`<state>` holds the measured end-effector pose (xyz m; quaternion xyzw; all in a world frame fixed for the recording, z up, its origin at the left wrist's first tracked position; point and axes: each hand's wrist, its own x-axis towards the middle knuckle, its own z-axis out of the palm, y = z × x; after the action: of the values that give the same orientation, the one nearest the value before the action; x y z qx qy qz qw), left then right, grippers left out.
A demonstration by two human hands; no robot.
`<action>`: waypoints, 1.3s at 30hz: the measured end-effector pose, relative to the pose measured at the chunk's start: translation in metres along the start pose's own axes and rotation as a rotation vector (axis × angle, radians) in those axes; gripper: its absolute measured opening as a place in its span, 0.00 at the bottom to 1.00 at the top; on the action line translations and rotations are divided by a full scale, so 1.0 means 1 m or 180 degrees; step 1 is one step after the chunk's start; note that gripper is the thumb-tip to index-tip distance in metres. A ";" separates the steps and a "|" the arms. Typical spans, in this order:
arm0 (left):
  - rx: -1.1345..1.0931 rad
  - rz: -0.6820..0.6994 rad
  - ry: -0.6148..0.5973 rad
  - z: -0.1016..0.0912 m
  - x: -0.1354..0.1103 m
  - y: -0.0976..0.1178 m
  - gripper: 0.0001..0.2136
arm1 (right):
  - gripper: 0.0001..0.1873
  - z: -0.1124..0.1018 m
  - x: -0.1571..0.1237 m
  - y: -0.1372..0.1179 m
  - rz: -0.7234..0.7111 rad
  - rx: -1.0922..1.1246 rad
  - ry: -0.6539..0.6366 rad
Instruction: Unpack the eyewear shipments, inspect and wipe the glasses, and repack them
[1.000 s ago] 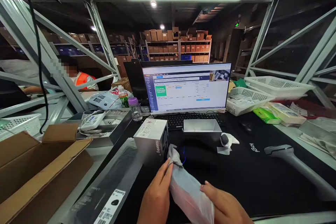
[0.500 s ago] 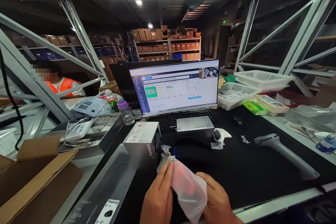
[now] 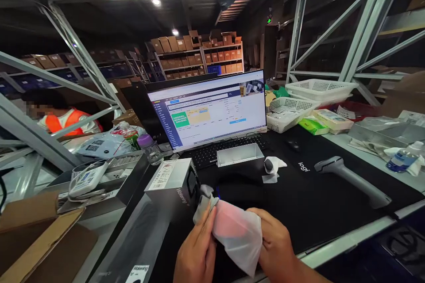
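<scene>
Between my hands is a translucent white bag [image 3: 244, 247] with something pinkish-red inside it; what that is I cannot make out. My left hand [image 3: 196, 245] pinches the bunched greyish end of the bag. At the other side, my right hand [image 3: 277, 239] grips the bag's edge, its fingertips partly behind it. A white and grey printed box [image 3: 179, 190] stands just beyond my left hand. Left of it lies a clear plastic sleeve [image 3: 139, 239] with a printed label. An open silver tray [image 3: 239, 157] sits in front of the keyboard [image 3: 207, 154].
A grey barcode scanner [image 3: 353, 181] lies on the black mat at right, near a mouse [image 3: 293, 145] and a crumpled white wrap [image 3: 275, 166]. An open carton [image 3: 43, 247] is at lower left. White baskets [image 3: 288, 115] stand beside the monitor [image 3: 212, 112]. A person [image 3: 66, 117] is at far left.
The view has turned slightly right. The bag is spread wider between my hands, and its pinkish-red content shows more plainly. Both hands keep their hold.
</scene>
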<state>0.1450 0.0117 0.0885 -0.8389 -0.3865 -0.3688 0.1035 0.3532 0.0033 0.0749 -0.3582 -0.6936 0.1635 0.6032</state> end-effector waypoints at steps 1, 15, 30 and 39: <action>0.0002 -0.0003 -0.0015 0.003 -0.001 0.002 0.30 | 0.10 0.000 -0.002 0.000 0.0247 0.0119 0.0076; 0.0197 -0.0303 0.0413 0.018 0.016 0.027 0.31 | 0.07 -0.001 -0.004 -0.002 0.1214 0.0951 -0.0015; 0.0088 -0.0277 0.0637 -0.019 0.032 0.013 0.09 | 0.15 -0.005 0.022 0.007 -0.0954 -0.1002 -0.0136; 0.1091 -0.0029 0.0482 0.000 0.005 0.016 0.19 | 0.16 0.003 0.011 0.015 -0.1438 -0.1648 0.0038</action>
<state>0.1581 0.0037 0.0939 -0.7771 -0.4385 -0.3602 0.2721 0.3546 0.0219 0.0729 -0.3376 -0.7704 -0.1579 0.5173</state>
